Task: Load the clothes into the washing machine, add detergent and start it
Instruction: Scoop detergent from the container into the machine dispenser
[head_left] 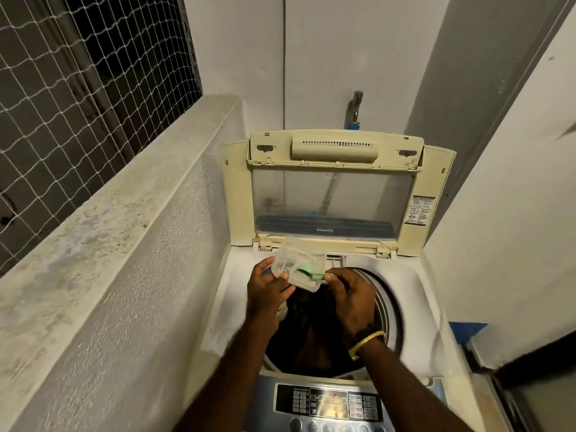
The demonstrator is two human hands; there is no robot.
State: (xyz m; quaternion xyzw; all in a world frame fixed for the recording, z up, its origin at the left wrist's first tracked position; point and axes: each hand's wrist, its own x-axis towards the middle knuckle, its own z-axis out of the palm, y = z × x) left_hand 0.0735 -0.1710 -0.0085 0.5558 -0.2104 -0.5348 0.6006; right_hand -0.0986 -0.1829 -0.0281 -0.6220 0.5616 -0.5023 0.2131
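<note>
A top-loading washing machine [230,307] stands with its lid [330,201] raised upright against the wall. Dark clothes [314,332] fill the drum. Over the drum's far rim my left hand [268,288] grips a clear plastic container [299,263], tilted on its side. My right hand [350,291] pinches a green scoop [308,273] at the container's mouth. A yellow bangle circles my right wrist.
The control panel [327,403] with buttons sits at the machine's near edge. A concrete ledge [103,213] with netting above runs along the left. A tap [355,107] sticks out of the wall behind the lid. A blue object [467,330] lies to the right.
</note>
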